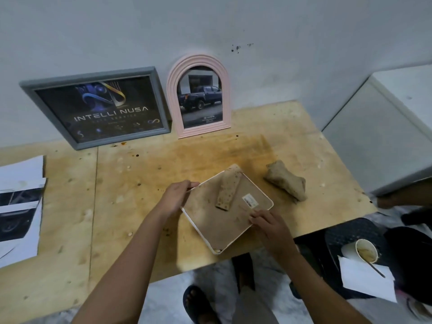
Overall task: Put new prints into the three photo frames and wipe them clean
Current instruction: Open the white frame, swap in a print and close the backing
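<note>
tan crumpled cloth (286, 180) lies just beside the face-down white frame (224, 211).

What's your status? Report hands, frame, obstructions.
Left hand gripping white frame edge, right hand on its backing. Frame face down on table. Cloth beside, clear.

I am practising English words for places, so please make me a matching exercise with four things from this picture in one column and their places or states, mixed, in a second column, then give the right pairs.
Things
1. grey frame
2. pink arched frame
3. white frame
4. crumpled cloth

Places or states
A. lies face down, back board up, between the left hand and the right hand
B. leans on the wall, far left, with a dark poster
C. lies on the table, right of the white frame
D. stands at the wall, with a picture of a truck

Pairs: 1-B, 2-D, 3-A, 4-C
</note>
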